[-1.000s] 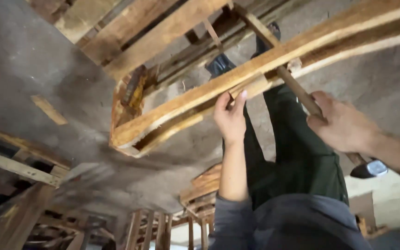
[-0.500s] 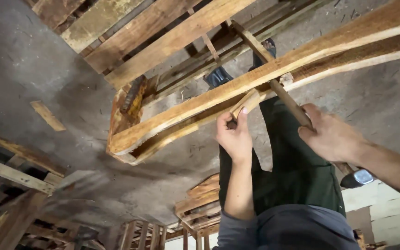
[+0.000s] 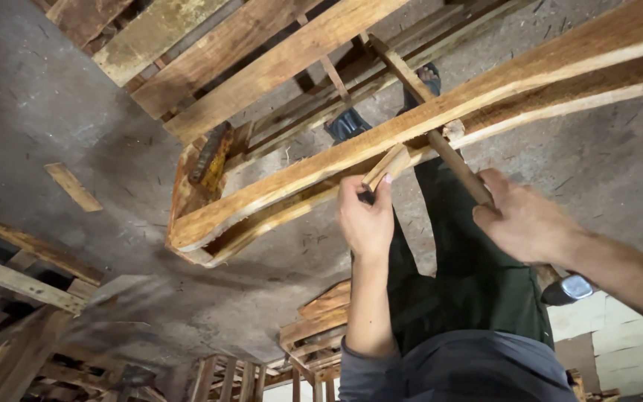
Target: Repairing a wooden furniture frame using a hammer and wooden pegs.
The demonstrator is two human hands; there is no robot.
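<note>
The left hand [image 3: 366, 219] is closed in a pinch on a small wooden wedge [image 3: 385, 165], thumb and fingertips gripping its near end, and holds it against the gap between the two long rails. The right hand [image 3: 522, 223] is wrapped in a fist around the wooden handle of a hammer [image 3: 461, 167]; the handle runs up and left from the hand and passes between the rails, while its metal end [image 3: 574, 286] shows near the wrist, low and to the right.

The wedge is a short, light offcut, stiff and dry-looking. It is best pinched at the thick near end, clear of the tip that enters the gap (rough-sawn faces should give good friction, though splinters are likely).

The rails belong to a long wooden frame [image 3: 381, 145] that crosses the view from the lower left to the upper right. It appears heavy and rigid, with waney, bark-edged sides. A rusty metal fitting [image 3: 206, 152] sits at its left end, so that end is best avoided when taking hold; the straight middle of a rail offers a firmer grasp.

Beyond the frame lies a stack of pallet boards [image 3: 210, 52] at the far left. A loose slat [image 3: 72, 186] rests on the concrete floor [image 3: 53, 97], well apart from the frame. The person's dark green trousers [image 3: 478, 275] fill the near centre.
</note>
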